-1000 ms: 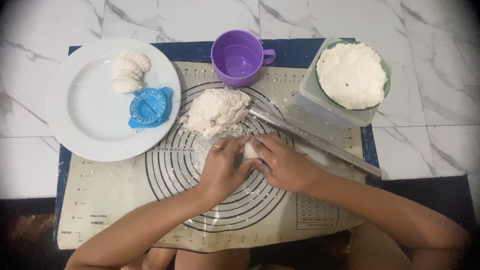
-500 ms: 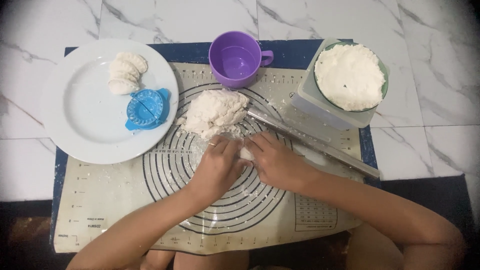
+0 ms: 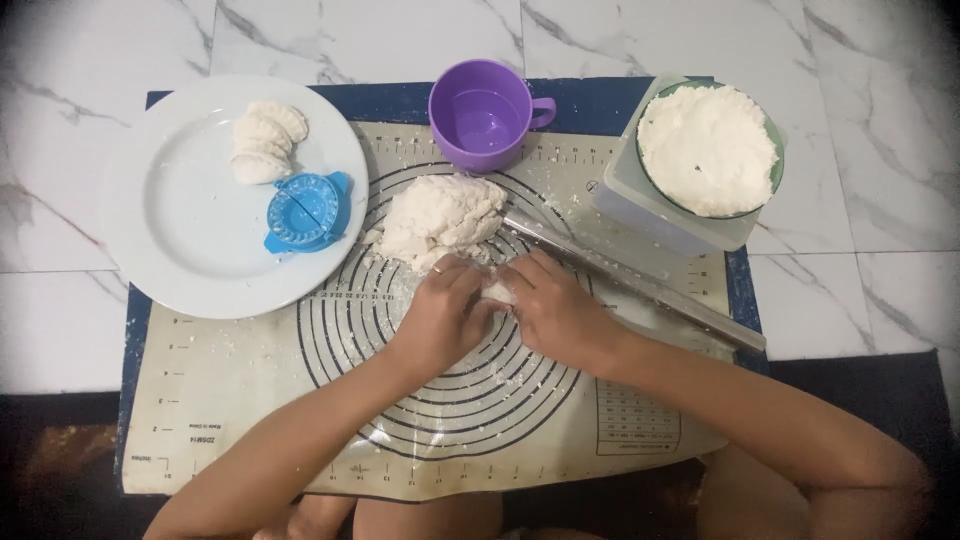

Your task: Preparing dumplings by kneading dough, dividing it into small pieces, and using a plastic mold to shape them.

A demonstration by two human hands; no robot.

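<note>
On the baking mat (image 3: 250, 400), my left hand (image 3: 440, 315) and right hand (image 3: 555, 310) pinch a small dough piece (image 3: 497, 292) between them, fingers closed, just below the dough lump (image 3: 440, 215).

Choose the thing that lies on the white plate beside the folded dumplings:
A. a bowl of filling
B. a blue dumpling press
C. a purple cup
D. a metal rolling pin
B: the blue dumpling press lies on the white plate just below the folded dumplings, while the other things sit off the plate.
</note>
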